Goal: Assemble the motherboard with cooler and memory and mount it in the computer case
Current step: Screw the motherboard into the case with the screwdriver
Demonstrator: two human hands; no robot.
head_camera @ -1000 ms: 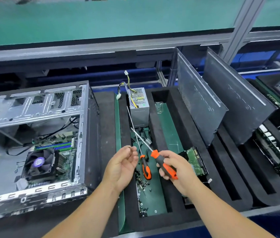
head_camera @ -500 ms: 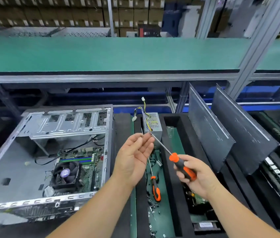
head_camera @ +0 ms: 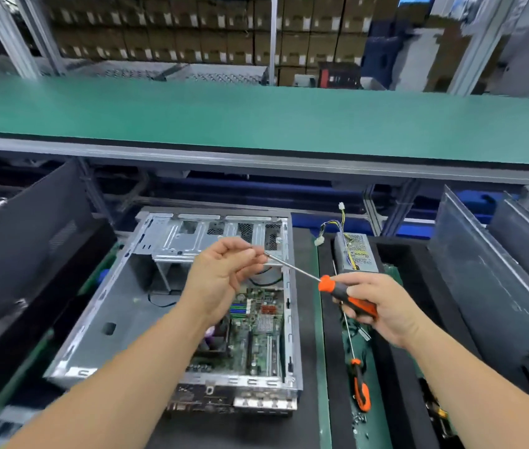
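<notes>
The fingers (head_camera: 250, 254) of the left hand (head_camera: 221, 280) are pinched together at the tip of a long screwdriver (head_camera: 337, 290); whether a screw sits between them is too small to tell. The right hand (head_camera: 383, 309) is wrapped around the screwdriver's orange and black handle, the bare shaft running up and left from it to the left fingertips. Both hands hover above the open computer case (head_camera: 120, 303), which lies on its side on the table (head_camera: 305, 319). The motherboard (head_camera: 259, 335) lies inside the case, below the left hand and partly hidden by the left forearm; the cooler (head_camera: 214, 341) shows only as a dark edge beside the wrist. A drive cage (head_camera: 211, 238) spans the far end of the case.

Just right of the case, a green-lined foam tray (head_camera: 370, 367) holds a second screwdriver (head_camera: 358, 380) and loose small screws (head_camera: 358, 418); a power supply (head_camera: 355, 254) with its wires stands at its far end. Dark side panels (head_camera: 483, 286) lean upright on the right, another panel (head_camera: 26, 231) on the left. A green shelf (head_camera: 256, 118) crosses overhead, stacked cartons (head_camera: 191, 27) beyond it. The case's near and left edges stand free of other things
</notes>
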